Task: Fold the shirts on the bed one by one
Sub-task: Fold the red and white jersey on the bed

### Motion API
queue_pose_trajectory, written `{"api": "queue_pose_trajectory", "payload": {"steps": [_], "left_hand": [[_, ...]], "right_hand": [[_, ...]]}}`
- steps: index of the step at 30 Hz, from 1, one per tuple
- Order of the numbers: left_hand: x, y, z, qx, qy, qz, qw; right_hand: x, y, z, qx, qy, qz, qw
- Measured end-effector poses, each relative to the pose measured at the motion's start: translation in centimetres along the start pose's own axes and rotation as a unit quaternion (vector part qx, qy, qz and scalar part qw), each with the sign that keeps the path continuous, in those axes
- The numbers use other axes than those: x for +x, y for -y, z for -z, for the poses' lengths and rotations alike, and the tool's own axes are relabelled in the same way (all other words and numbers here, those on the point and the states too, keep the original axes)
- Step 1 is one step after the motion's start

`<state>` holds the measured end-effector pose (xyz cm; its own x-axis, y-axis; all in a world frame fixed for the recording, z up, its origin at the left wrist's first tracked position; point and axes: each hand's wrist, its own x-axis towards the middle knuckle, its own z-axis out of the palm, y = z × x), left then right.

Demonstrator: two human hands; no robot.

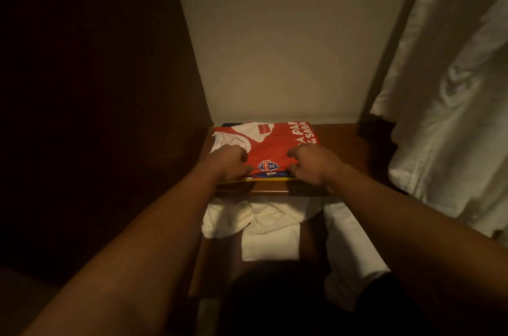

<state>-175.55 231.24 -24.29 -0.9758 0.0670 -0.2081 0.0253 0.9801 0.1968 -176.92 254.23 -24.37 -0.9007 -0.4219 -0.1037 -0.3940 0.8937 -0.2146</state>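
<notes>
Folded shirts sitting stacked on a shelf

A red-and-white shirt (pixel 270 147) is lying flat, topping yellow and blue shirts (pixel 270 178).

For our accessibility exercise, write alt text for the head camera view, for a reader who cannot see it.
Both hands, left hand and right hand, grip the near edge of a folded red and white shirt lying on top of a stack on a wooden shelf in a dim closet. White cloths lie below, a pale garment hangs at right.
</notes>
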Motion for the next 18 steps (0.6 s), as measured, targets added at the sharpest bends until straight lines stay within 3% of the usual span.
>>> {"api": "queue_pose_trajectory", "payload": {"steps": [9, 18], "left_hand": [[-9.9, -2.5, 12.6, 0.009, 0.057, -0.005, 0.998], [-22.1, -6.3, 27.3, -0.027, 0.118, -0.027, 0.992]], "right_hand": [[-6.3, 7.5, 12.2, 0.075, 0.086, -0.017, 0.993], [-14.9, 15.7, 25.9, 0.057, 0.134, -0.028, 0.989]]}}
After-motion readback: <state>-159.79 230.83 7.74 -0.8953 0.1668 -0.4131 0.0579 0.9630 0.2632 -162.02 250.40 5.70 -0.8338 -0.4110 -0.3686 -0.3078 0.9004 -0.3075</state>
